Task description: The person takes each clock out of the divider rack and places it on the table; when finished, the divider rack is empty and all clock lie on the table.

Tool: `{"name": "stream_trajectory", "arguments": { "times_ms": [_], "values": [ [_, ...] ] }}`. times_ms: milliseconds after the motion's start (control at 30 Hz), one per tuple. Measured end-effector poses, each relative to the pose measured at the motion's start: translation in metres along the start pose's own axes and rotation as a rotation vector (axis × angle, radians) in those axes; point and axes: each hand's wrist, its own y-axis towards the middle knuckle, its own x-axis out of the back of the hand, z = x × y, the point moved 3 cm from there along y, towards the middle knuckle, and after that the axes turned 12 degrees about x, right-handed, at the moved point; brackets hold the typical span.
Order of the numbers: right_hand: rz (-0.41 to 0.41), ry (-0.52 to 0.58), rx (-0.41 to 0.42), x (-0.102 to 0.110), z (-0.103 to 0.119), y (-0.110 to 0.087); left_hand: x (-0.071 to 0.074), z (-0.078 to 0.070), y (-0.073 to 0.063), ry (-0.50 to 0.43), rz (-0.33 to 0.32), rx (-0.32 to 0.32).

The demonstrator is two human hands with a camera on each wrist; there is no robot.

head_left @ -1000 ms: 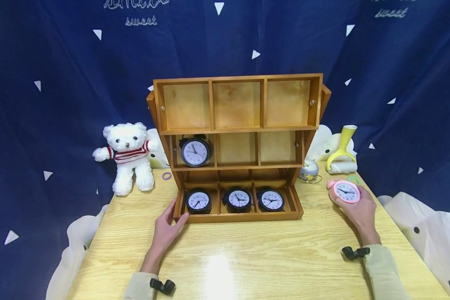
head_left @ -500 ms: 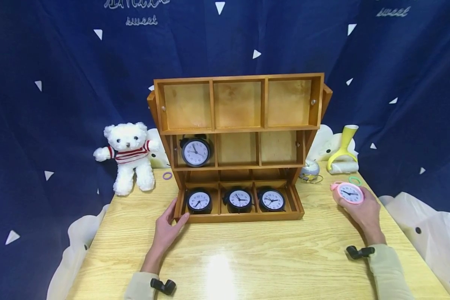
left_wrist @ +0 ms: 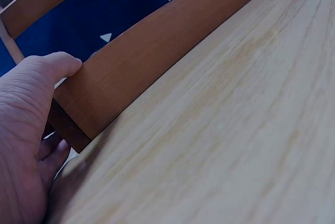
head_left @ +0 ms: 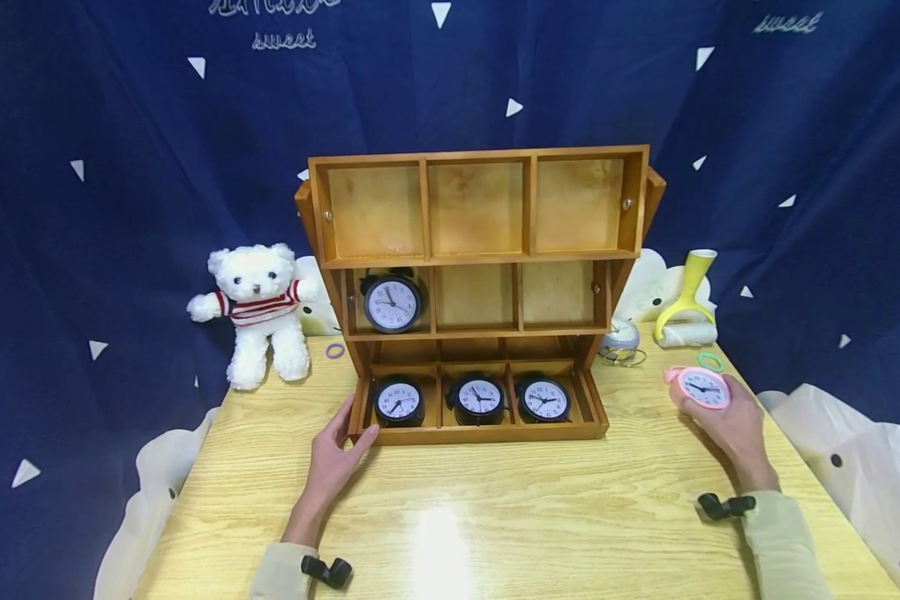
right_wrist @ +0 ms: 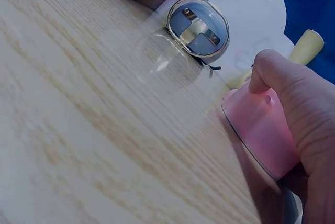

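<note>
Head view: we see the pink clock at the table's right side, right hand gripping it; left hand pinches the wooden rack's near left corner. Left wrist: same corner pinch. Right wrist: thumb on the pink casing, fingers mostly hidden. We guess light, stiff, slippery plastic, fragile face; hold it round the casing.
</note>
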Motion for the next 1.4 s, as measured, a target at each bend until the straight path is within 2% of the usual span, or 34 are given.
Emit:
{"name": "stream_trajectory", "arguments": {
  "times_ms": [200,333,733,933,1100,1267,1400],
  "values": [
    [0.021,-0.001,-0.016,0.002,0.003,-0.001,0.001,0.0,0.0,0.011,0.003,-0.006],
    [0.026,0.012,-0.03,0.006,0.014,-0.001,0.002,0.0,0.0,0.024,0.007,-0.002],
    [-0.122,0.096,-0.003,0.02,0.072,0.007,0.001,-0.001,0.0,0.006,0.001,-0.023],
    [-0.215,0.123,0.065,0.018,0.107,0.003,0.001,-0.002,-0.001,0.029,-0.001,-0.031],
    [-0.289,0.161,0.153,0.015,0.141,0.0,0.001,-0.002,0.0,0.019,0.002,-0.03],
    [-0.301,0.205,0.269,0.008,0.168,-0.005,0.001,-0.002,-0.001,0.013,0.002,-0.026],
    [-0.303,0.265,0.397,0.002,0.191,-0.009,0.001,-0.002,-0.002,0.03,-0.001,-0.031]
  ]
}}
